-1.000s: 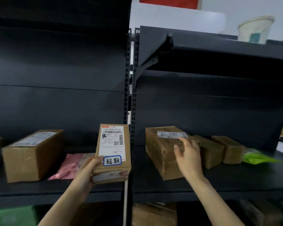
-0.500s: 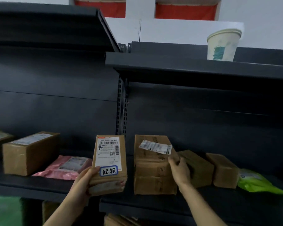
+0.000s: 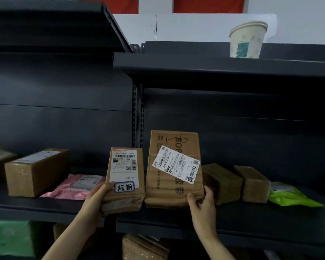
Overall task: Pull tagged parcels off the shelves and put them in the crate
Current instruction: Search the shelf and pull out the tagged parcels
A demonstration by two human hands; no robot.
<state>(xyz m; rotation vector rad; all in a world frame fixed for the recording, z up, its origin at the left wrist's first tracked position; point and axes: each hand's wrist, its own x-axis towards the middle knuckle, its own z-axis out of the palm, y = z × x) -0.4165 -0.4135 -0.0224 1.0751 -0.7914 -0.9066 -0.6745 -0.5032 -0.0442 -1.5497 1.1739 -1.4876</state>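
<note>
Nearest to you, at 7 o'clock, your left hand [image 3: 97,198] grips the small tagged parcel [image 3: 125,171] at its lower left side. The thumb lies on the front, touching the handwritten tag [image 3: 124,187], and the other fingers are hidden behind. This parcel stands upright at the front edge of the shelf [image 3: 242,224] with its white label facing you; I cannot tell if it rests on the shelf. At 5 o'clock your right hand [image 3: 203,205] holds the larger cardboard box [image 3: 172,194] at its lower right corner, thumb on the front and fingers curled at the side. The box stands tipped up on its end on the shelf, just beside the tagged parcel, and a shipping label [image 3: 176,164] sits slanted on its face. Below, at 6 o'clock, another carton [image 3: 144,248] lies on a lower level. Farther in, at 3 o'clock from the large box, there are two smaller brown boxes [image 3: 225,182] [image 3: 252,182] and then a green bag [image 3: 289,196]. At 9 o'clock lie a pink bag [image 3: 77,186] and a long brown box [image 3: 36,171]. Farthest, at 1 o'clock, a paper cup [image 3: 247,40] stands on the top shelf.
</note>
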